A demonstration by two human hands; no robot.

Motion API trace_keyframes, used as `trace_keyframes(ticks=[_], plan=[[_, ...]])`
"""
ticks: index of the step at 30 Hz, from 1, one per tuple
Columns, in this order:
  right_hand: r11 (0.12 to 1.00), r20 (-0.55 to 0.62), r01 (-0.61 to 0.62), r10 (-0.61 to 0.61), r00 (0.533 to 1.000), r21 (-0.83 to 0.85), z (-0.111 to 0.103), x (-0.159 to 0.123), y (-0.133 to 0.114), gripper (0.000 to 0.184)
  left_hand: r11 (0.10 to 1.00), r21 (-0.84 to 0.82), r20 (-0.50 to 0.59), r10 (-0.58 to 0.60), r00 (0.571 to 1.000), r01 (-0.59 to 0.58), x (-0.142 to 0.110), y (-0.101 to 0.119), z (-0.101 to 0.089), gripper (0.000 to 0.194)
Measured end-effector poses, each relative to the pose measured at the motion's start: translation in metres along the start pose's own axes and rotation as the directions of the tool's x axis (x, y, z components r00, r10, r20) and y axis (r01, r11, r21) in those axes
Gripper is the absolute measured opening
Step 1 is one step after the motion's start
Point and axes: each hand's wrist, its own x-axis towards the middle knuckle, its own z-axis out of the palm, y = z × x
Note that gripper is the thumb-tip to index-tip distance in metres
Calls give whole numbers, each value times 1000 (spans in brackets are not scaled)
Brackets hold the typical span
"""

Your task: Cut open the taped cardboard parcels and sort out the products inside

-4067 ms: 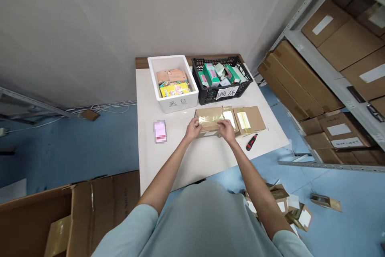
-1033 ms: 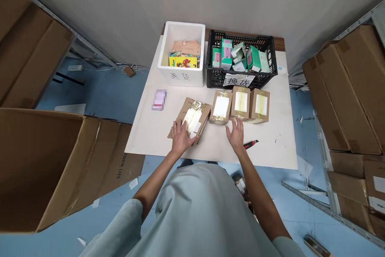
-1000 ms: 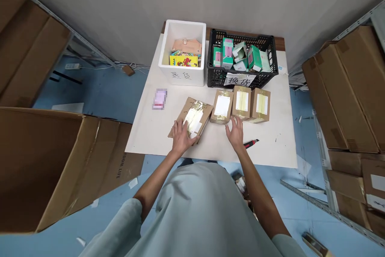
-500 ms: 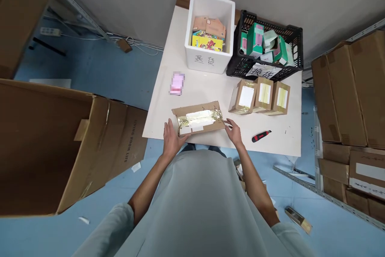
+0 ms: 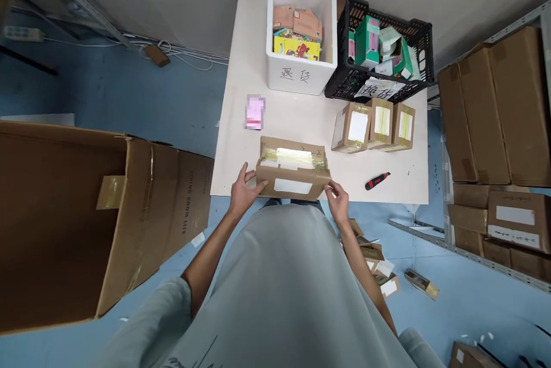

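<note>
A taped brown cardboard parcel with white labels is at the near edge of the white table, lifted and tilted toward me. My left hand grips its left end, fingers wrapped round the corner. My right hand grips its right end from below. Three small taped cartons stand in a row further right on the table. A red utility knife lies beside them near the table's front.
A white foam bin with colourful packs and a black crate of green boxes stand at the table's back. A pink item lies at the left. A big open carton stands left; stacked cartons fill shelves right; scraps litter the floor.
The parcel was turned from slanting to square across me and drawn to the table's near edge. Both hands moved from resting on and near it to gripping its ends and lifting it.
</note>
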Motion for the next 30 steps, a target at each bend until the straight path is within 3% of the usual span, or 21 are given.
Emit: trace_keyframes(ticks=[4,10,14,17,20,25,30], plan=[[1000,-30,15,-14,999,28,-1,28,-6,62,998,-68,37,-1,999,4,29,15,6,104],[1000,37,1,-1,999,7,10,60,13,73,987,-155,226,-11,974,47,50,16,25,98],[993,-27,-111,110,994,-33,-1,44,42,70,993,-101,233,-33,972,58,38,-2,15,102],[979,8,-201,202,979,-37,-7,23,64,67,993,-57,266,-80,961,99,23,-22,6,109],[978,62,-206,207,976,-32,0,8,78,58,992,-42,296,-98,950,115,12,-39,5,103],[983,130,-184,184,974,-16,26,1,78,48,991,-47,312,-103,945,123,7,-48,14,86],[983,129,-182,182,975,-12,33,3,71,44,990,-53,292,-111,950,132,12,-47,18,81]])
